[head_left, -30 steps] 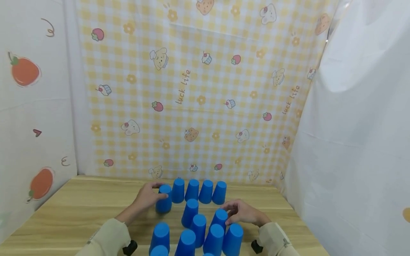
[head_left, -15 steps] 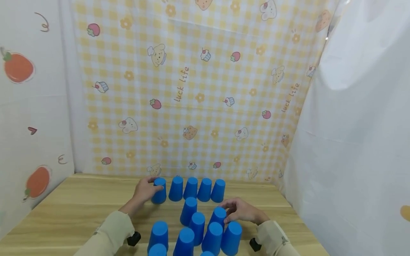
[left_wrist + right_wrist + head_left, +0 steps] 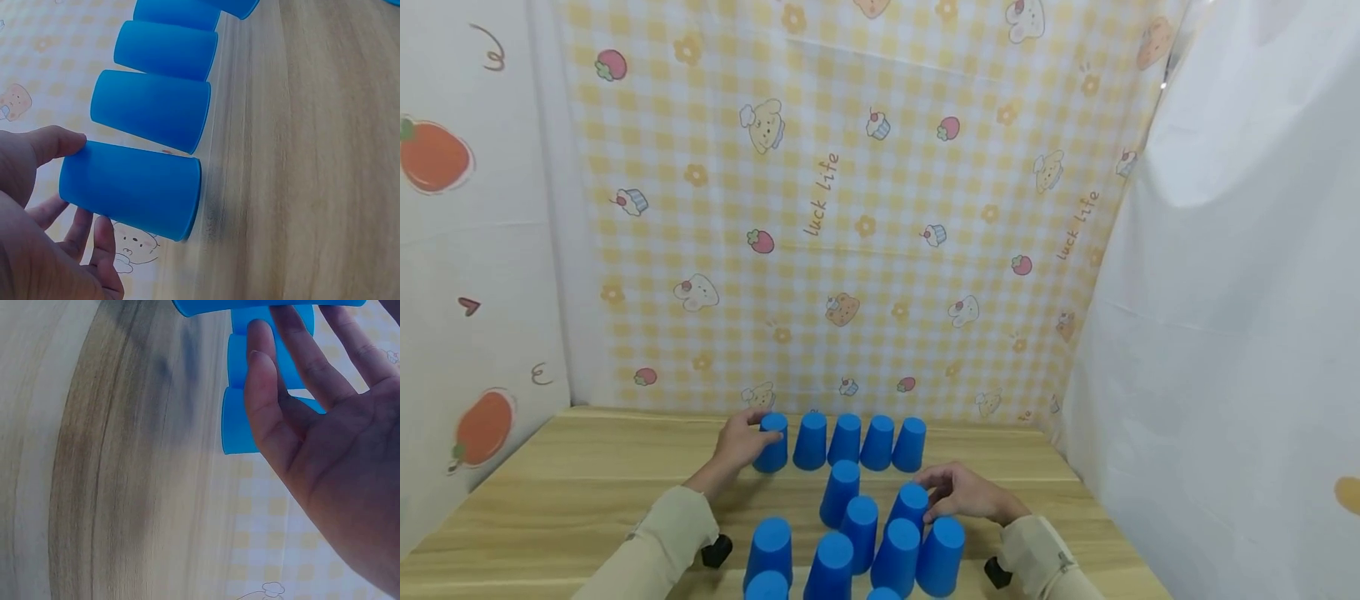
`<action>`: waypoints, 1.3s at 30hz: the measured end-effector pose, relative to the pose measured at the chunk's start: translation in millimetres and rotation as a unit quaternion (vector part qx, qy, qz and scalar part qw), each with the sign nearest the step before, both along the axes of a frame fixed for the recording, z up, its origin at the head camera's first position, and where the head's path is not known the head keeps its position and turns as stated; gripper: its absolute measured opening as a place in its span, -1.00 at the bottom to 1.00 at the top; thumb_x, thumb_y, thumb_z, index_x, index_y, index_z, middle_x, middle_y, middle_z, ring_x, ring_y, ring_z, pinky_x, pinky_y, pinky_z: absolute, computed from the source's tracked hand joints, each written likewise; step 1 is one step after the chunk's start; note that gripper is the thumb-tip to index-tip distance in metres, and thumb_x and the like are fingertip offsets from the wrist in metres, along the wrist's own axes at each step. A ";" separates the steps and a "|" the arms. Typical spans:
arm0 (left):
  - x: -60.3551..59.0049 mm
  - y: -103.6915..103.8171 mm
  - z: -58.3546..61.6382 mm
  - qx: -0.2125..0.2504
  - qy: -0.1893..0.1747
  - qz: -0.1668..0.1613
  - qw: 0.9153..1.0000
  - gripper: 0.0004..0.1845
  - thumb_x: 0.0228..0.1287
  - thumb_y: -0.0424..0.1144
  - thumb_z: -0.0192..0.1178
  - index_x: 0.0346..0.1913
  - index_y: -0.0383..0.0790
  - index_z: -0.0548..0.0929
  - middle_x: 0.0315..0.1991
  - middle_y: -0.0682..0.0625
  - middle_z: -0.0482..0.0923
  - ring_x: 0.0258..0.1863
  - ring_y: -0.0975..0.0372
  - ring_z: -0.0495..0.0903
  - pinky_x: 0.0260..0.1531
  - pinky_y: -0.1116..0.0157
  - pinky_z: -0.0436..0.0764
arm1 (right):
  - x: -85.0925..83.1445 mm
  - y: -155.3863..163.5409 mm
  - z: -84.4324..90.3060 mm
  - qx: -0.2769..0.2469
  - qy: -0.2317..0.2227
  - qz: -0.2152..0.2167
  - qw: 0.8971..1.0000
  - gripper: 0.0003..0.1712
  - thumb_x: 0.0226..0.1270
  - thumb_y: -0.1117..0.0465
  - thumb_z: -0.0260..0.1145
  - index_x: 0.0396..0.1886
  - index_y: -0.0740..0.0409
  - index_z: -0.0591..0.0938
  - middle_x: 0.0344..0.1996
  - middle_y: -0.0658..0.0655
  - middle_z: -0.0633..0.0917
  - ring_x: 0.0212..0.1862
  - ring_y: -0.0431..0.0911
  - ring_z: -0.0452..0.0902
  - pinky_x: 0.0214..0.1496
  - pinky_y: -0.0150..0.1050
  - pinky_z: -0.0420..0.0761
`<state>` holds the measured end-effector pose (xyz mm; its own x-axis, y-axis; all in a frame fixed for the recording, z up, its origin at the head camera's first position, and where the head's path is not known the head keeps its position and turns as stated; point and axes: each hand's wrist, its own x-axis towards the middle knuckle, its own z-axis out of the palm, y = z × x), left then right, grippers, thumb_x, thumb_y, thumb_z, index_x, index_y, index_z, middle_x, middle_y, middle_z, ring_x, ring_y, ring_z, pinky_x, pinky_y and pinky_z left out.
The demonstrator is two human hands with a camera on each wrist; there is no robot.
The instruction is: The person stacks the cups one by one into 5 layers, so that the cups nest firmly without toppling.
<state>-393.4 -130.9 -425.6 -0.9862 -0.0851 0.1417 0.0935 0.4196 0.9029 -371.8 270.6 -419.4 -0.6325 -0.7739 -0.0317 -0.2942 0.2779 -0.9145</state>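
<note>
At the left end of the back row, my left hand holds an upside-down blue cup, thumb on one side and fingertips on the other. The cup's rim is at the tabletop. My right hand is beside another upturned blue cup in the nearer group, its fingers loosely bent. In the right wrist view, those fingers reach up to a cup's edge, while the thumb stands apart from it; whether the fingertips touch is unclear.
Several more upturned cups form the back row, close to the patterned cloth. Others, such as a blue cup, crowd the near middle of the wooden table. Some are cut off at the lower frame edge.
My left hand has moved its cup away from me and slightly left, into line with the back row. The right hand has stayed by its cup. The head view has shifted slightly.
</note>
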 end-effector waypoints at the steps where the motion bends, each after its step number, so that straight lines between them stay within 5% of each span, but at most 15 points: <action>1: 0.5 0.2 0.6 -0.001 -0.001 0.000 1.000 -0.41 0.29 -0.31 0.26 0.34 -0.43 0.39 0.30 -0.42 0.37 0.30 -0.30 0.32 0.19 -0.25 0.37 | -0.2 -0.1 -0.2 0.000 0.000 0.002 1.000 -0.54 0.29 0.41 0.33 0.18 0.38 0.55 0.00 0.23 0.70 -0.06 0.05 0.69 0.00 -0.10 0.67; 39: -4.9 2.1 -3.9 -0.019 0.003 -0.010 1.000 -0.37 0.29 -0.33 0.26 0.38 -0.42 0.35 0.29 -0.48 0.34 0.28 -0.34 0.32 0.15 -0.27 0.40 | 2.6 -2.0 -4.7 0.003 0.010 -0.025 1.000 -0.60 0.29 0.39 0.35 0.14 0.30 0.60 -0.04 0.13 0.74 -0.05 -0.03 0.69 0.04 -0.13 0.65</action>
